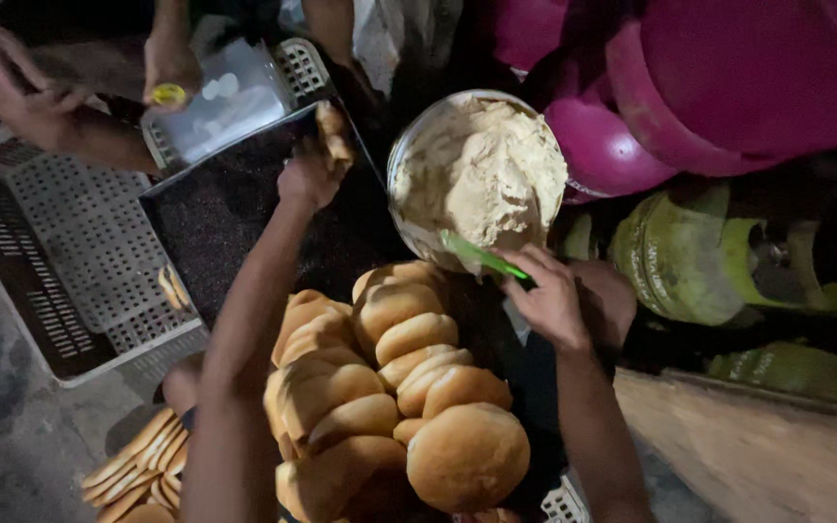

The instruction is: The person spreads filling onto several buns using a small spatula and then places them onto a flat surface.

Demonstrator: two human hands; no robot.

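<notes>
My left hand (309, 177) reaches forward over a dark tray of small brown sprinkles (234, 208) and holds a bread bun (335, 132) at its far edge. My right hand (549, 295) grips a green spatula (480, 256) whose tip rests at the near rim of a round bowl (401, 160) heaped with pale cream (481, 165). A stack of several golden buns (389, 378) lies between my forearms.
Another person's hands (46, 97) hold a clear plastic bag (220, 97) and a small yellow item at the upper left. A grey perforated crate (79, 252) lies left. More buns (142, 465) sit bottom left. Pink tubs (690, 87) and green gas cylinders (699, 261) stand right.
</notes>
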